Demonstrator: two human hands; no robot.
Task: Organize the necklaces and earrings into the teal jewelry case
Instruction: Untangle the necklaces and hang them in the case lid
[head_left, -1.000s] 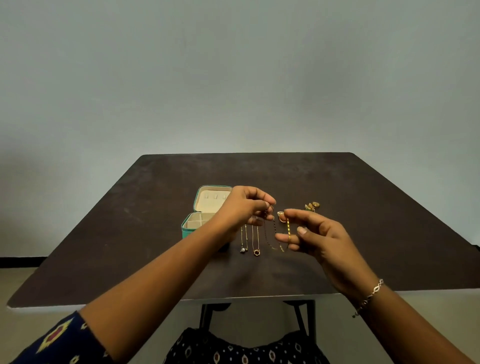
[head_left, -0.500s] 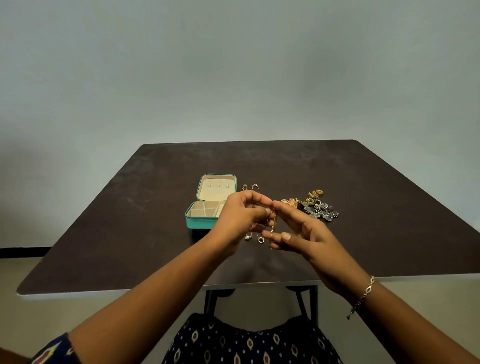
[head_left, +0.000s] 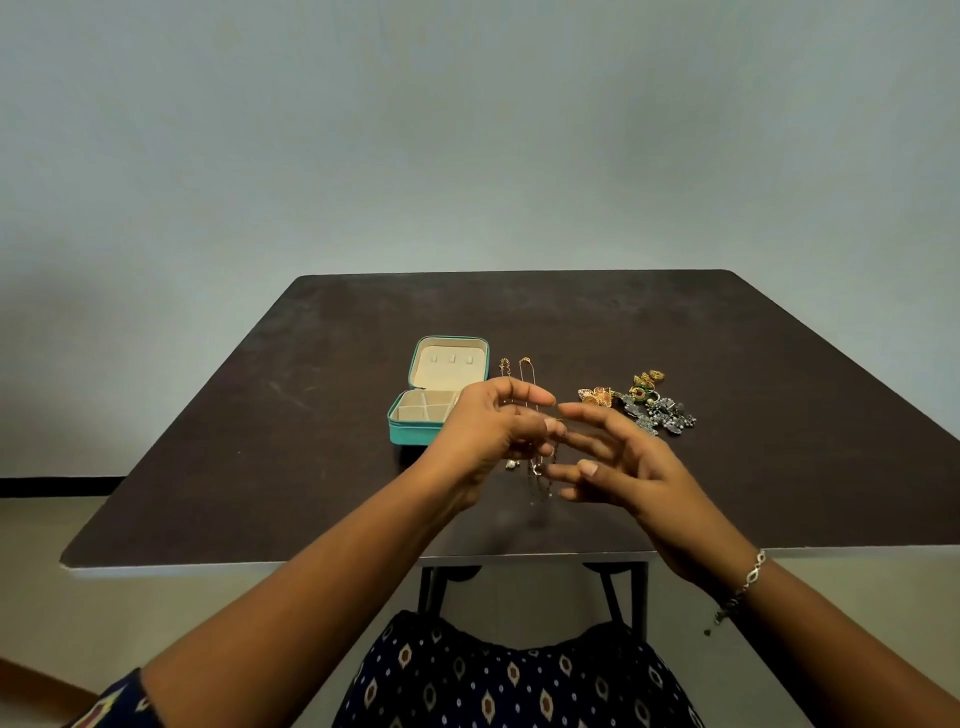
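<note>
Left hand (head_left: 488, 431) pinches necklace (head_left: 543, 467), dangling between hands; right hand (head_left: 628, 467) at 3 o'clock, fingers spread, empty; teal case (head_left: 410, 434) at 9 o'clock.

**Dress of the person, placed against the near edge of the table (head_left: 234, 493).**

- **Below the edge, centre:** a dark navy lap garment (head_left: 514, 686), printed with rows of small tan-and-brown diamond motifs set among pale dots.
- **Below the edge, far left:** the end of a dark navy sleeve (head_left: 111, 709), carrying a larger diamond pattern in yellow and red.
- **Just below the edge, right:** a silver bracelet (head_left: 751, 574) of openwork oval links round the right wrist, with a short strand of dark beads hanging from it.
- **Across the edge:** both forearms are bare up to the left hand (head_left: 488, 431) and right hand (head_left: 634, 467).
</note>
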